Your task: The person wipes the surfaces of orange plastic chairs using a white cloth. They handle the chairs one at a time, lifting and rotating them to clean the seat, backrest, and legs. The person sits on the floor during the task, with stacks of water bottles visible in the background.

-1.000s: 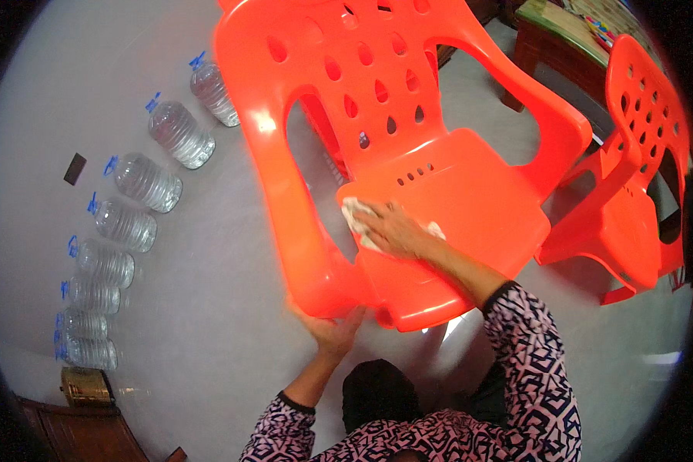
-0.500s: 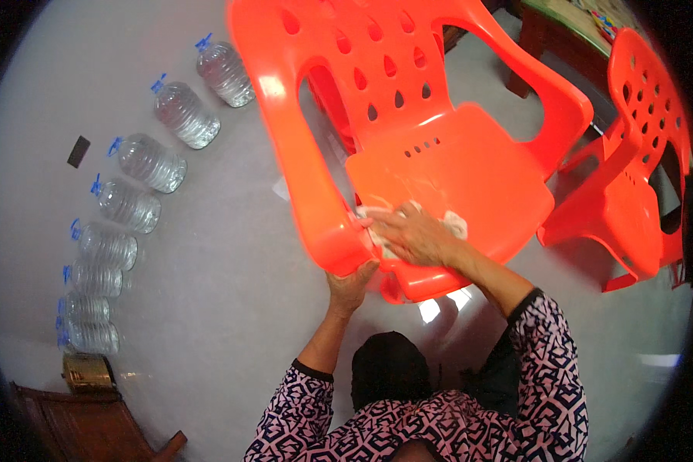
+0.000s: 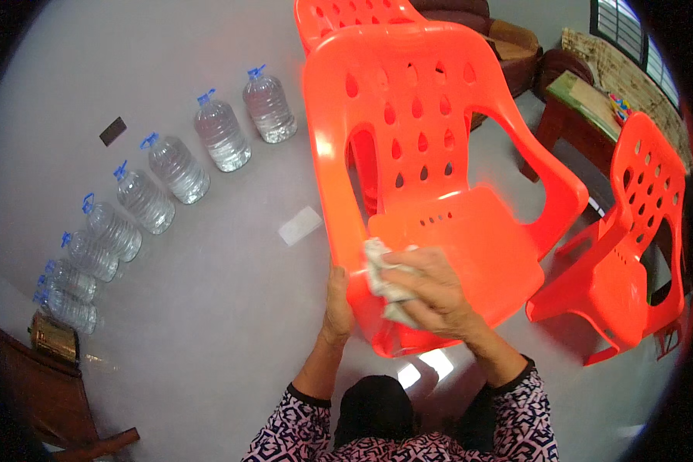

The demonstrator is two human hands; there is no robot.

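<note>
Directly before me stands an orange plastic armchair point(image 3: 470, 223) with teardrop holes in its back. My left hand point(image 3: 337, 309) grips the outer side of its left armrest near the front; the fingers are partly hidden behind the armrest. A crumpled white cloth point(image 3: 376, 266) is bunched in my right hand point(image 3: 433, 296), fingers closed round it. That hand is at the inner side of the same armrest, over the front left corner of the seat. Whether the cloth presses on the plastic there cannot be made out.
Several clear water bottles point(image 3: 179, 169) with blue caps line the wall at left. Another orange chair point(image 3: 627, 269) stands at right, one more point(image 3: 346, 11) behind mine. A wooden table point(image 3: 570, 108) is at far right. A white rectangle point(image 3: 300, 225) lies on the floor.
My right hand has lifted from lying flat on the seat edge and bunched the cloth beside the armrest. My left hand has shifted to the armrest's outer side. The view has tilted up.
</note>
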